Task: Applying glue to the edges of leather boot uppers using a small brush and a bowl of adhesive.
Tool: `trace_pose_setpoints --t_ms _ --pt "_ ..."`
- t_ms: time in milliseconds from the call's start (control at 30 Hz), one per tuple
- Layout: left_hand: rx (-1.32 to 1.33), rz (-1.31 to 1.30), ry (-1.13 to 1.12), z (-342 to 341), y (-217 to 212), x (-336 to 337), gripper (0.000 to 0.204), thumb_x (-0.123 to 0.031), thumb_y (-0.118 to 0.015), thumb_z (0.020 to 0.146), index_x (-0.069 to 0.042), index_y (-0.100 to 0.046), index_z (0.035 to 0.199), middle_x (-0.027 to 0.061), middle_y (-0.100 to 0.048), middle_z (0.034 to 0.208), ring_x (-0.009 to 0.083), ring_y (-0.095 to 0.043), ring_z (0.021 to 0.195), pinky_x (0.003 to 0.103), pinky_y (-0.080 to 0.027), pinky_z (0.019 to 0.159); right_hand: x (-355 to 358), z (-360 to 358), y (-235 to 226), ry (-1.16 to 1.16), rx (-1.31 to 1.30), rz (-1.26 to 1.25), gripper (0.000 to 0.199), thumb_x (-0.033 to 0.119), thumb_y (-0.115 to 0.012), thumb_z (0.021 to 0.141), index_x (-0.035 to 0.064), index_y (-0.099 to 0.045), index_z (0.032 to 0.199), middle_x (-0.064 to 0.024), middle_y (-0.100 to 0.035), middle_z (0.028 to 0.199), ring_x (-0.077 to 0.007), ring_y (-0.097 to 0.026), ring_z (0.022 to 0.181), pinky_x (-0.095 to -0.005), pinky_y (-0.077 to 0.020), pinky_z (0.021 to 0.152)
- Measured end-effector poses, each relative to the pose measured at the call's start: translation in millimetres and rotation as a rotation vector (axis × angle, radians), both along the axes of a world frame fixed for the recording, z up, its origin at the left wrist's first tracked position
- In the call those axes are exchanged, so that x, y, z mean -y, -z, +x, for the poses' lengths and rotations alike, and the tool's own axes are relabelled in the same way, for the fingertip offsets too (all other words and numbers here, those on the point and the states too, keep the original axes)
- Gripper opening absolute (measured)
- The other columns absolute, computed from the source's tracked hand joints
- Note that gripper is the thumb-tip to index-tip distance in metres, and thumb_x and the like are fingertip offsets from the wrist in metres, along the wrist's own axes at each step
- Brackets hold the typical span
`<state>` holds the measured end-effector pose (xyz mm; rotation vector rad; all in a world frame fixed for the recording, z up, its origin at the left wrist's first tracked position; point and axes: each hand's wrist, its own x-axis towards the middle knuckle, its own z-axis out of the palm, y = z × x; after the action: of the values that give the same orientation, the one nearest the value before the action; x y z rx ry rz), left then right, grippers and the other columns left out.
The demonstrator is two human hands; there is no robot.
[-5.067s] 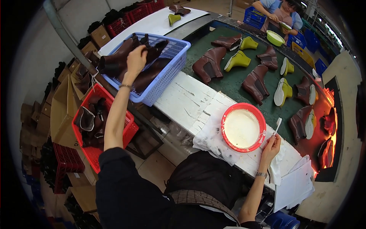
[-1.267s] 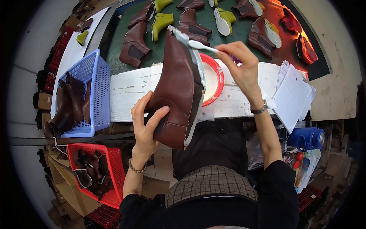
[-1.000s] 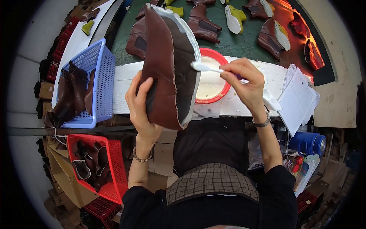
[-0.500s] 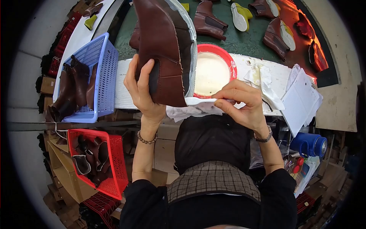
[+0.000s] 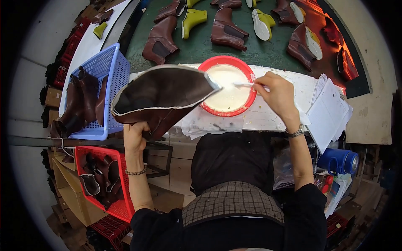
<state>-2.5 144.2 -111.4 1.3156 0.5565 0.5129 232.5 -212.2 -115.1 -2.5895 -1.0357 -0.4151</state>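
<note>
My left hand (image 5: 135,138) grips a brown leather boot upper (image 5: 165,90) from below. Its unsoled underside faces up, showing a dark inside and a pale white coating along the edge. Between the fingertips of my right hand (image 5: 275,94) is a slim white brush (image 5: 243,85), its far end in the creamy white liquid (image 5: 226,99) of a red-rimmed bowl (image 5: 228,59). The upper's pointed end reaches over the bowl's left side. My left fingers are partly hidden beneath the leather.
Brown boots (image 5: 161,42) and yellow-green lasts (image 5: 194,21) stand on the green surface beyond. At left are a blue basket (image 5: 109,83) and a red basket (image 5: 130,188) with boot uppers. Papers (image 5: 328,115) and a blue jug (image 5: 338,161) are at right.
The boot upper has swung left and down, turning its underside upward. My right hand has moved away from its edge, bringing the white brush up into the bowl.
</note>
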Motion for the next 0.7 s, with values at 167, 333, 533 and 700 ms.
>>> trace_pose_setpoints --t_ms 167,333,533,700 --pt "-0.142 -0.201 -0.001 -1 -10 11 0.039 0.016 -0.052 0.061 0.002 -0.064 0.096 0.0092 -0.064 0.078 0.0178 -0.056 0.055 0.027 -0.041 0.045 -10 -6 -30 -0.306 -0.445 0.701 0.014 0.003 -0.077 0.088 0.0039 -0.079 0.101 -0.0064 -0.072 0.093 -0.0156 -0.065 0.077 -0.0258 -0.0509 0.068" --pt "-0.094 -0.459 0.182 1 15 5 0.041 0.014 -0.056 0.065 0.001 -0.064 0.103 0.0098 -0.069 0.084 0.0222 -0.066 0.062 0.030 -0.053 0.053 -33 -10 -48 -0.453 -0.341 0.641 0.016 0.001 -0.080 0.084 0.0033 -0.079 0.100 -0.0051 -0.073 0.095 -0.0140 -0.063 0.084 -0.0293 -0.0502 0.077" --pt "0.305 -0.435 0.154 -48 125 -71 0.033 -0.013 -0.064 0.099 -0.001 -0.062 0.129 0.0124 -0.072 0.120 0.0242 -0.073 0.102 0.038 -0.062 0.087 -13 -22 -31 -0.392 -0.442 0.641 0.016 0.003 -0.081 0.083 0.0038 -0.080 0.099 -0.0061 -0.074 0.095 -0.0162 -0.066 0.090 -0.0298 -0.0505 0.082" --pt "0.188 -0.492 0.171 -13 99 -49 0.035 -0.013 -0.063 0.099 -0.001 -0.061 0.131 0.0132 -0.071 0.122 0.0255 -0.072 0.105 0.039 -0.062 0.087 3 -29 -21 -0.366 -0.472 0.709 0.010 0.006 -0.080 0.086 0.0061 -0.080 0.096 -0.0034 -0.074 0.089 -0.0154 -0.065 0.081 -0.0306 -0.0467 0.081"
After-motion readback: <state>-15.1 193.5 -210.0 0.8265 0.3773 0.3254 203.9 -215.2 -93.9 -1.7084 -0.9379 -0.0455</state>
